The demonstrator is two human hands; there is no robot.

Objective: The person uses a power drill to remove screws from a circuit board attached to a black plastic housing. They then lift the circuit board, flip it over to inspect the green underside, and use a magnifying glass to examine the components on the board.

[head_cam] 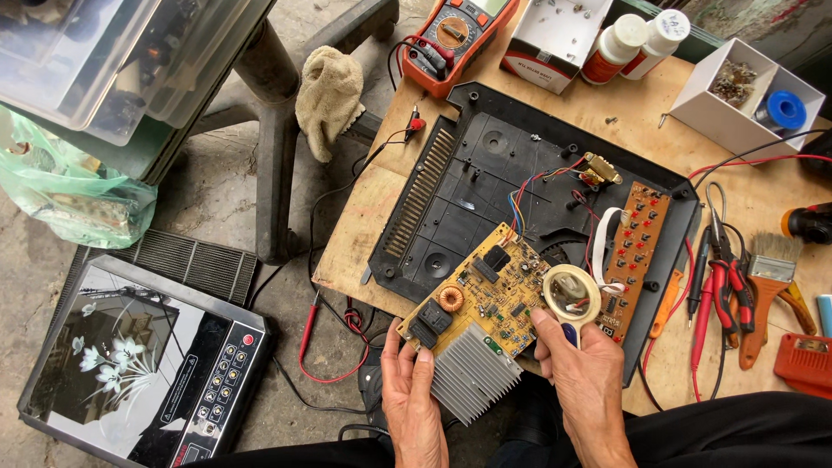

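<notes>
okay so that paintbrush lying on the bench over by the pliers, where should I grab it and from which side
Grip the paintbrush by its orange handle, the narrow lower half that points toward the bench's near edge. Come from above and from the near side: the bristles face away from you, and the red-handled pliers lie close on its left, so there is probably more finger room on its right.

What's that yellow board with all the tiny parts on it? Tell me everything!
The circuit board is yellowish, tilted, and studded with small parts: a copper coil, black blocks and coloured wires running to the black plastic casing beneath it. A ribbed silver heat sink is fixed to its near edge. The left hand grips its corner; the right hand holds a tape roll against it.
</notes>
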